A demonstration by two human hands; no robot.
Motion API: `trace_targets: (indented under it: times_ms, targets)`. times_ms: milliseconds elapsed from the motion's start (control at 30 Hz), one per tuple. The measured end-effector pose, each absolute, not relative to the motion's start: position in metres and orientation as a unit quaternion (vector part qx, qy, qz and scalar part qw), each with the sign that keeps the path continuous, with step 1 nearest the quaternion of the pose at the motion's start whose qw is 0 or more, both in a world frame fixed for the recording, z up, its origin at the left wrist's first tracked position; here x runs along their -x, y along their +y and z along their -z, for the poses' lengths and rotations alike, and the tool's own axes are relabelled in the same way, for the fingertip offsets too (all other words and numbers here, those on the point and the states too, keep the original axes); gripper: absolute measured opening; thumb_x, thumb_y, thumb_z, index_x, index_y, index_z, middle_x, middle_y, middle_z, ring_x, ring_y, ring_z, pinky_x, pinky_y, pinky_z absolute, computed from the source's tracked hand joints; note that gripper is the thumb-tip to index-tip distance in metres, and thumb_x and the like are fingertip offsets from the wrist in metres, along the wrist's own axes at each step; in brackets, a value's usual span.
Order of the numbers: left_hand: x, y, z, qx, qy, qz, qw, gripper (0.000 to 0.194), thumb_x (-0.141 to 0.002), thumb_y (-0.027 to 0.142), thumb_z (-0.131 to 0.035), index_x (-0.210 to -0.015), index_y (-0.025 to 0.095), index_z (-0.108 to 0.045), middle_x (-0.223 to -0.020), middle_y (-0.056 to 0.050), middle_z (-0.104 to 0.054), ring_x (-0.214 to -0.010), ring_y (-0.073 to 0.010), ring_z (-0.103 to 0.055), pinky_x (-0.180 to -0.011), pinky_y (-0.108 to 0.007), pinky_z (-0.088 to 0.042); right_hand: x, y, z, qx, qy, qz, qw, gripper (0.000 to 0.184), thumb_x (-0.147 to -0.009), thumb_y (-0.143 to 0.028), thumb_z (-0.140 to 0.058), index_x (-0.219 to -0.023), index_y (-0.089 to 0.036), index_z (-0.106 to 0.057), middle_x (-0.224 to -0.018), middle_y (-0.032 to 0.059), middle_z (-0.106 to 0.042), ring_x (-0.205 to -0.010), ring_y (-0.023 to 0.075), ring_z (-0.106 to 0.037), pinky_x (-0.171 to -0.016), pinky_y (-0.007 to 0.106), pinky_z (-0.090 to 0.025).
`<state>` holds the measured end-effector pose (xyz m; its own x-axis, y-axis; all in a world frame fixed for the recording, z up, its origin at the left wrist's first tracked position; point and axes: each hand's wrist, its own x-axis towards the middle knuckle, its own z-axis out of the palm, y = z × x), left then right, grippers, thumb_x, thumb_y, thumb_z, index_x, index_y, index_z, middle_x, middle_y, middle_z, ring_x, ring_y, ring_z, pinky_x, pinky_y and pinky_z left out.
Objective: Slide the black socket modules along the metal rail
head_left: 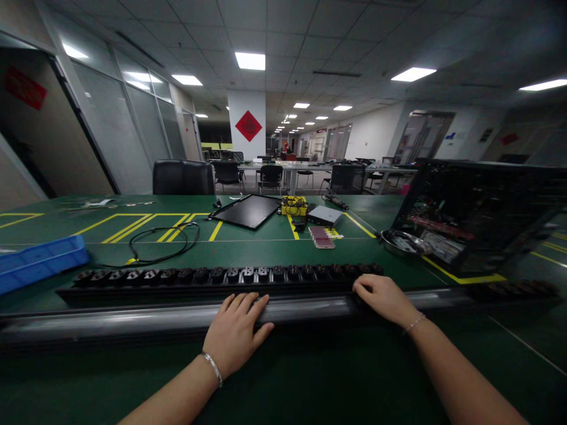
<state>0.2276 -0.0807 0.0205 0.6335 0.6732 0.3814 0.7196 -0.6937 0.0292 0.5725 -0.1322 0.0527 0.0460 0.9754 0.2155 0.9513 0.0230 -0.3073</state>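
The bar [128, 320] is long and black, with a glossy grey face turned up, broken by a dark stretch right of its middle. It lies flat on the desk [239, 251], roughly parallel to the far edge; its left end runs out of view, and its right part blurs into a run of sockets. Just behind it lies the strip [195, 290], shorter and black, its row of sockets facing upward.
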Motion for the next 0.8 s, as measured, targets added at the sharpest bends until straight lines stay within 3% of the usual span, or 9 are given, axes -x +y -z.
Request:
trace_targets:
  times_ms: [267,400,567,800]
  targets:
    - [-0.227,-0.080,-0.018,0.903,-0.386,0.180,0.064,0.045,-0.086,0.047,-0.042,-0.127,0.028,-0.047,-0.123,-0.005,-0.054,-0.114,-0.0232,-0.046,-0.099,-0.043,-0.032,-0.538,-0.129,-0.056,0.682,-0.697,-0.081,0.208,0.030,-0.083,-0.034,-0.036,-0.077,-0.019,-0.062,-0.085,0.0023,-0.061,-0.080,0.0156,-0.054,-0.074,0.025,-0.039]
    - [-0.226,-0.079,-0.017,0.902,-0.385,0.182,0.071,0.045,-0.087,0.047,-0.041,-0.127,0.028,-0.047,-0.125,-0.005,-0.053,-0.115,-0.0232,-0.046,-0.100,-0.043,-0.032,-0.514,-0.129,-0.054,0.655,-0.700,-0.122,0.257,0.024,-0.082,-0.031,-0.040,-0.087,-0.019,-0.061,-0.091,0.0023,-0.059,-0.085,0.0151,-0.053,-0.078,0.026,-0.040]
    - [-0.225,-0.079,-0.016,0.902,-0.380,0.188,0.086,0.047,-0.086,0.047,-0.042,-0.129,0.027,-0.045,-0.125,-0.006,-0.054,-0.116,-0.0230,-0.046,-0.100,-0.042,-0.032,-0.480,-0.132,-0.046,0.624,-0.694,-0.163,0.320,0.023,-0.079,-0.022,-0.046,-0.098,-0.018,-0.057,-0.093,0.0033,-0.054,-0.072,0.0124,-0.051,-0.069,0.025,-0.042]
    - [-0.224,-0.076,-0.010,0.901,-0.370,0.192,0.124,0.058,-0.086,0.049,-0.041,-0.137,0.023,-0.031,-0.135,-0.006,-0.045,-0.120,-0.0227,-0.043,-0.099,-0.040,-0.034,-0.440,-0.138,-0.034,0.559,-0.741,-0.111,0.355,0.021,-0.073,-0.009,-0.044,-0.092,-0.016,-0.048,-0.092,0.0049,-0.046,-0.075,0.0133,-0.046,-0.071,0.027,-0.041]
